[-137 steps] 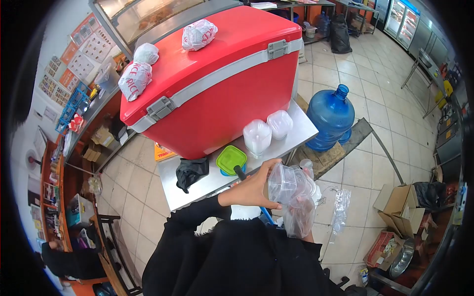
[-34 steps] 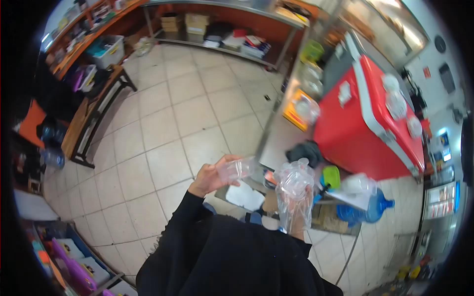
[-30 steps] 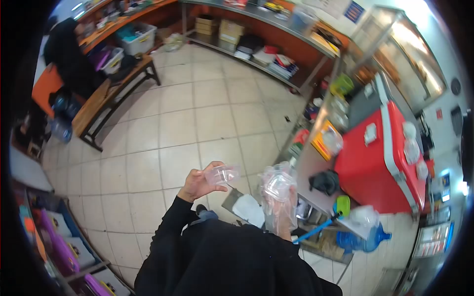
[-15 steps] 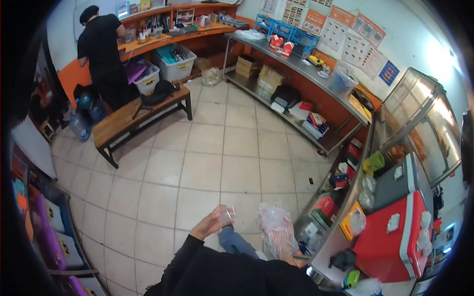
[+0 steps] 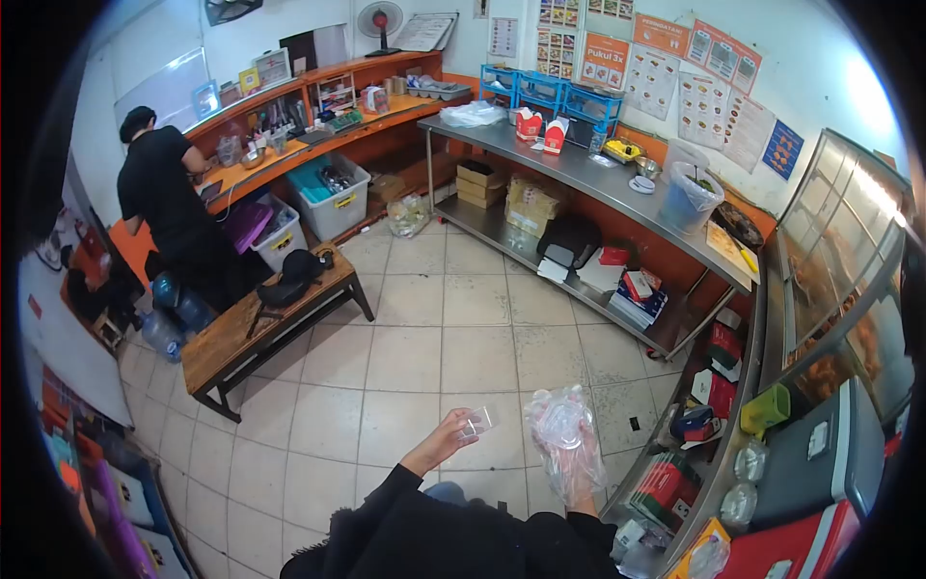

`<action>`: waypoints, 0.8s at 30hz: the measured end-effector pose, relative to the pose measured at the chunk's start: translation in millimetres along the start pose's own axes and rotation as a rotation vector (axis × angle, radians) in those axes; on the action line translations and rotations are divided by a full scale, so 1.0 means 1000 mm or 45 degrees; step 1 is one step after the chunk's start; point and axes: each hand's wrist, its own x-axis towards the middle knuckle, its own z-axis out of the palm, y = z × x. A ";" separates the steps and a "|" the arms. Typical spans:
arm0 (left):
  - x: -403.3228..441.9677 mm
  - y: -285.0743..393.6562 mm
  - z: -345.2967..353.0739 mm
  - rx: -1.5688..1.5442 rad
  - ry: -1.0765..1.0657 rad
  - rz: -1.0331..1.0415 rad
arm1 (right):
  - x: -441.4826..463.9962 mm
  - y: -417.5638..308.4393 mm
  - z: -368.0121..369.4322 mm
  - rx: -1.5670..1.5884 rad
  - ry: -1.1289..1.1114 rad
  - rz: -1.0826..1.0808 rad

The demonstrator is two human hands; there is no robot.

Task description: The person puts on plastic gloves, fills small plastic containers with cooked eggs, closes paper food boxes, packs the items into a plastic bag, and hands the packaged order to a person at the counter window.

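Right hand (image 5: 577, 473): grasping plastic bag (image 5: 559, 434) of clear plasticware, five o'clock; finger opening partly hidden by film. Left hand (image 5: 446, 436): thumb and fingers parted by container width, gripping small clear container (image 5: 477, 422), six o'clock. Versus first frame: red cooler (image 5: 786, 555) shifted from twelve to four o'clock; hands, formerly together, now apart. Tiled floor (image 5: 400, 357) beneath hands. Steel table (image 5: 579, 169), two o'clock. Wooden bench (image 5: 217, 357), nine o'clock. Person in black (image 5: 164, 183), ten o'clock.
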 end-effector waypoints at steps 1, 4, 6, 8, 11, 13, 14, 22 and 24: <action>0.018 0.005 -0.001 0.032 -0.001 0.006 | 0.020 -0.009 0.005 -0.018 0.007 -0.017; 0.075 0.010 -0.015 0.092 0.023 0.009 | 0.080 -0.019 -0.009 0.027 0.027 0.027; 0.120 0.010 -0.038 0.117 0.093 -0.042 | 0.122 -0.024 -0.023 0.056 0.061 0.040; 0.173 0.027 -0.048 0.200 0.137 -0.068 | 0.167 -0.032 -0.032 0.092 0.102 0.034; 0.245 0.055 -0.071 0.290 0.185 -0.085 | 0.234 -0.050 -0.035 0.120 0.159 -0.010; 0.306 0.077 -0.082 0.384 0.184 -0.025 | 0.273 -0.068 -0.036 0.134 0.207 -0.047; 0.339 0.091 -0.087 0.456 0.178 0.033 | 0.292 -0.079 -0.038 0.131 0.220 -0.068; 0.612 0.159 -0.036 0.875 -0.028 0.080 | 0.452 -0.186 -0.076 0.256 0.355 -0.339; 0.678 0.128 -0.052 0.993 -0.042 0.230 | 0.493 -0.209 -0.095 0.314 0.383 -0.368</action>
